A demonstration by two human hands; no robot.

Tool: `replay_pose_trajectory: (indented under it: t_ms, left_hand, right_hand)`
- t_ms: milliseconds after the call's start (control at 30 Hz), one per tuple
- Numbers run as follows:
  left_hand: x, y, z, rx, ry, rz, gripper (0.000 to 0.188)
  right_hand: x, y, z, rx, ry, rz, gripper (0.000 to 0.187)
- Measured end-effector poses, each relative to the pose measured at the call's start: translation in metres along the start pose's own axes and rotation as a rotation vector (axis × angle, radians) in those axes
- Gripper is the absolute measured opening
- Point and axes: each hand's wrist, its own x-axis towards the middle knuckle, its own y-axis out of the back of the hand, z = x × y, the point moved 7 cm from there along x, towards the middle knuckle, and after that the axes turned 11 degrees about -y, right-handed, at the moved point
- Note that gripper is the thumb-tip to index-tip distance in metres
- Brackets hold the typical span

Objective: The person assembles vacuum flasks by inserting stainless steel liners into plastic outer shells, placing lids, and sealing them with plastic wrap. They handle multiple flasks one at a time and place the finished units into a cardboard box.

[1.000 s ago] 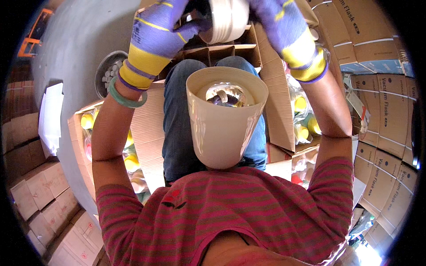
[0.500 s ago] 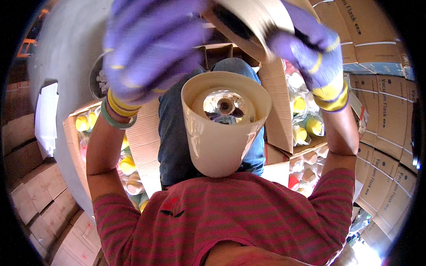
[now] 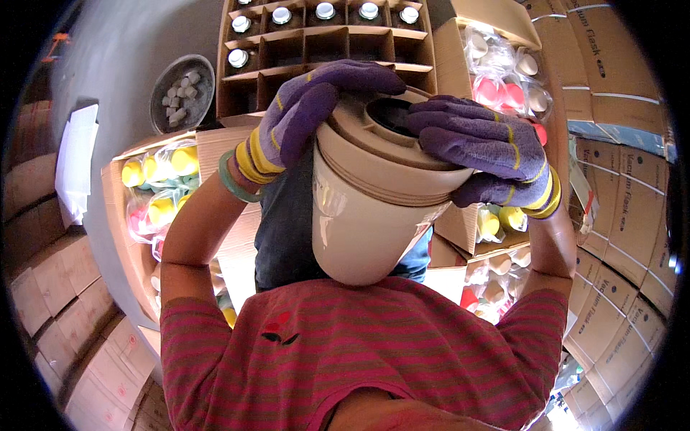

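Note:
A cream vacuum flask body (image 3: 359,230) rests between my thighs, leaning against my striped shirt. Over its wide mouth sits a cream threaded collar (image 3: 388,169) with a round black centre (image 3: 392,115), so the inside of the flask is hidden. My left hand (image 3: 309,108), in a purple and yellow knit glove, curls around the collar's far left side. From the right, my right hand (image 3: 489,147), gloved alike, grips the collar with its fingers over the top and its thumb lower on the side. A green bangle (image 3: 236,179) circles my left wrist.
Ahead stands a divided carton (image 3: 323,43) with several white-necked pieces in its cells. A metal bowl (image 3: 205,108) of small pale plugs lies to its left. Open cartons of bagged colored caps (image 3: 183,161) flank my legs. Strapped boxes (image 3: 618,187) are stacked at right, more boxes (image 3: 61,302) at left.
The collar, held in the air half a second ago, has come down onto the flask body, covering its mirrored liner. My left hand has lowered and joined my right on the collar.

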Motion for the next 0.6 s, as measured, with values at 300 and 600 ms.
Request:
replay_pose_trajectory:
  t_ms: [300,600]
  left_hand:
    - [0.002,-0.006,0.022,0.241,-0.069,-0.064,0.041]
    - [-0.015,-0.009,0.032,0.324,0.114,0.140,0.045]
  right_hand:
    - [-0.020,-0.010,0.021,0.132,-0.068,0.092,0.050]
    - [-0.018,-0.040,0.033,0.258,-0.121,0.373,0.058]
